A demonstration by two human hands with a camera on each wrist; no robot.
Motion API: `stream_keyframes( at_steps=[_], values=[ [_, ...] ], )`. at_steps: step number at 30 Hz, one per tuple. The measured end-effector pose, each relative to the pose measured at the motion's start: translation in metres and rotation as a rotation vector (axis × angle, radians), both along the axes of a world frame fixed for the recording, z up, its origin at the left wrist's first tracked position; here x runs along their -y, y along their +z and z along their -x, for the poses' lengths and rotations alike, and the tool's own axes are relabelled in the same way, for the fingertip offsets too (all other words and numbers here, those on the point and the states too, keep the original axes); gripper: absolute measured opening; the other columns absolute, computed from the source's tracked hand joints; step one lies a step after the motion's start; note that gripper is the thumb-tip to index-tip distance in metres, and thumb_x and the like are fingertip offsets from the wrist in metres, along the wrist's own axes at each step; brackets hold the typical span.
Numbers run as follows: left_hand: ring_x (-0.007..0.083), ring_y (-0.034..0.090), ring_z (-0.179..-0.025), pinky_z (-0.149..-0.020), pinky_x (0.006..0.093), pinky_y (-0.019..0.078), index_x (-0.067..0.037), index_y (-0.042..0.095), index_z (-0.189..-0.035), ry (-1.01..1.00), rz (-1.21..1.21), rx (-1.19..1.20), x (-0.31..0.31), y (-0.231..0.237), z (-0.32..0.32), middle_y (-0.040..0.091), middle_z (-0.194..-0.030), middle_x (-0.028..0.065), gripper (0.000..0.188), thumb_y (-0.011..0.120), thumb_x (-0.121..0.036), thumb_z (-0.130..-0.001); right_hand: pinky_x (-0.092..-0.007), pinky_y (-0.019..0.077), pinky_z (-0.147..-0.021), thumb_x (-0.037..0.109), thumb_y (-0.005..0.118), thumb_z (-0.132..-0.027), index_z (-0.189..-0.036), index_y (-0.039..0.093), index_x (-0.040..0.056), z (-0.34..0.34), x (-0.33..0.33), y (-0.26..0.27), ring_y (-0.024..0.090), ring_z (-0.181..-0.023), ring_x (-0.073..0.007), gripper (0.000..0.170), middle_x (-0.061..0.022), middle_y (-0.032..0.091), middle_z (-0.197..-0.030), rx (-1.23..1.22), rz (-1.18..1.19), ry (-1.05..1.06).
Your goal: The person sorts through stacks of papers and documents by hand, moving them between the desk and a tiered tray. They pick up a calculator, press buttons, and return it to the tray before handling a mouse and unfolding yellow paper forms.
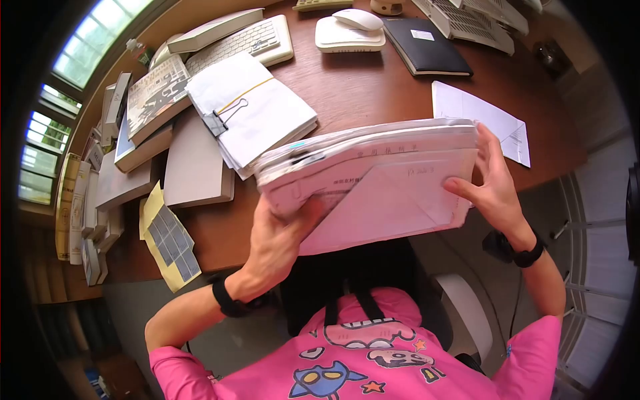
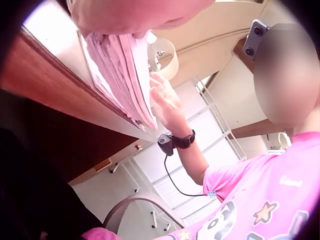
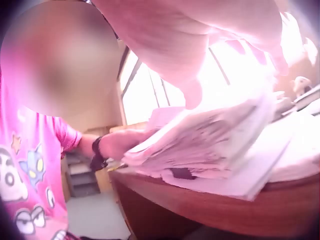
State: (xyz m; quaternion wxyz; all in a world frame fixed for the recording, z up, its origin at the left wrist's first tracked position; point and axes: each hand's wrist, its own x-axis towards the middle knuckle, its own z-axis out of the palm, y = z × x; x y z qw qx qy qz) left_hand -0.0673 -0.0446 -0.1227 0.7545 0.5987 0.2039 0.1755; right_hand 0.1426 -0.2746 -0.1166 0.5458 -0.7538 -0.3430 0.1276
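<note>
A thick stack of papers and envelopes (image 1: 387, 193) is held up over the desk's front edge, its top envelope bearing printed and handwritten marks. At its left end the left hand (image 1: 283, 230) grips it, thumb across the front. The right hand (image 1: 490, 180) holds the right end, thumb on the front face and fingers behind the edge. In the left wrist view the layered edge of the stack (image 2: 122, 80) shows between the hands. The right wrist view shows the sheets of the stack (image 3: 200, 135) fanned unevenly beneath the right hand (image 3: 200, 35).
On the desk (image 1: 333, 87), a clipped paper bundle (image 1: 257, 113) lies behind the stack, with books (image 1: 157, 100) at left and a keyboard (image 1: 240, 47) beyond. A white envelope (image 1: 483, 120), black notebook (image 1: 427, 47) and mouse (image 1: 359, 19) lie to the right. Yellow paper (image 1: 167, 240) overhangs the front edge.
</note>
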Motion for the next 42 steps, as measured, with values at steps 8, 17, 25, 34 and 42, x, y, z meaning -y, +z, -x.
stream_keyframes(
  at_steps=[8, 17, 25, 34, 42],
  values=[
    [0.0101, 0.057, -0.093, -0.085, 0.0259, 0.0477, -0.004, 0.058, -0.118, -0.062, -0.132, 0.283, -0.03, -0.004, 0.008, 0.06, -0.105, -0.0001, 0.03, 0.063, 0.001, -0.089, -0.0285, 0.0514, -0.083, -0.005, 0.075, -0.074, -0.113, 0.061, -0.0004, 0.008, -0.007, 0.018, 0.062, -0.094, -0.0138, 0.042, -0.0064, 0.066, -0.103, -0.561, -0.174, 0.18],
    [0.0145, 0.056, -0.093, -0.084, 0.0276, 0.047, -0.001, 0.061, -0.115, -0.131, -0.492, -0.007, -0.032, -0.011, -0.002, 0.062, -0.103, 0.0019, 0.042, 0.076, 0.001, -0.076, -0.0311, 0.049, -0.087, -0.003, 0.079, -0.07, -0.121, 0.055, 0.0003, 0.003, -0.021, -0.012, 0.057, -0.102, -0.0142, 0.057, -0.0066, 0.062, -0.114, -0.358, -0.065, 0.262],
    [0.0148, 0.06, -0.098, -0.087, 0.0291, 0.0489, 0.002, 0.057, -0.12, 0.04, -0.243, 0.086, -0.029, 0.005, 0.012, 0.063, -0.111, 0.007, 0.04, 0.069, 0.005, -0.082, -0.0378, 0.0413, -0.1, 0.023, 0.075, -0.073, -0.13, 0.046, 0.0001, -0.087, 0.01, 0.019, 0.053, -0.115, -0.0297, 0.068, -0.0189, 0.056, -0.123, 0.319, 0.298, 0.323],
    [0.0163, 0.063, -0.093, -0.081, 0.0299, 0.0529, 0.007, 0.052, -0.12, -0.053, 0.186, -0.432, -0.026, 0.007, 0.005, 0.062, -0.109, 0.0128, 0.042, 0.067, -0.018, -0.089, -0.0381, 0.0402, -0.1, 0.034, 0.089, -0.056, -0.129, 0.044, 0.0015, -0.184, 0.011, 0.014, 0.047, -0.119, -0.0324, 0.092, -0.0198, 0.049, -0.125, 0.411, 0.839, 0.128],
    [0.0169, 0.061, -0.095, -0.083, 0.0314, 0.0519, 0.006, 0.052, -0.12, -0.1, 0.202, -0.489, -0.032, 0.002, 0.005, 0.062, -0.11, 0.0123, 0.046, 0.067, -0.023, -0.089, -0.034, 0.0446, -0.082, 0.015, 0.085, -0.059, -0.099, 0.054, 0.0027, -0.21, 0.014, 0.023, 0.056, -0.092, -0.0234, 0.053, -0.0127, 0.059, -0.098, 0.208, 0.864, 0.128]
  ],
)
